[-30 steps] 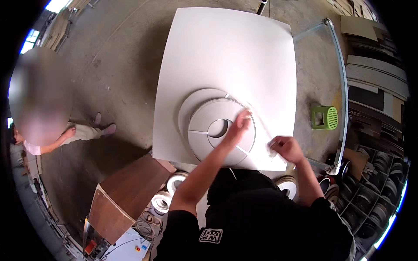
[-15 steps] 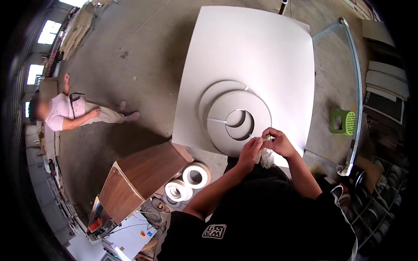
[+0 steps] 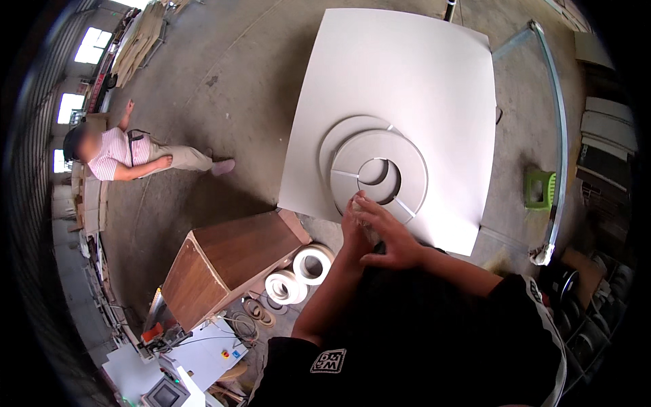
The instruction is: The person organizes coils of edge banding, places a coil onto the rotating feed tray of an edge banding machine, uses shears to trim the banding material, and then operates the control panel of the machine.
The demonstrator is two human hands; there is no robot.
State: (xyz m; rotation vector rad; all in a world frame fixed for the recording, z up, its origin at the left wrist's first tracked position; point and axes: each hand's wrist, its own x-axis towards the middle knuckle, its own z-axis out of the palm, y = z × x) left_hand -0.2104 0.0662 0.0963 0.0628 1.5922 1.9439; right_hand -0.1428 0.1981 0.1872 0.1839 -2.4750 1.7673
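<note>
My left hand and my right hand are pressed together at the near edge of a large white board. Between them, mostly hidden by fingers and palms, is crumpled clear plastic film. The right hand's fingers reach over the left hand's fingertips, its thumb stretched toward me. Just beyond lies a flat grey coil of edge banding, bound with short white strips of tape. It overlaps a second coil beneath it, set farther off to the left.
At left stand a brown wooden box, white rolls and a machine with a white panel. A green stool and a metal frame are right of the board. A person walks at far left.
Both hands have moved left and come together, the right now lapping over the left. The plastic film that hung below them is bunched between them. My view has shifted slightly.
</note>
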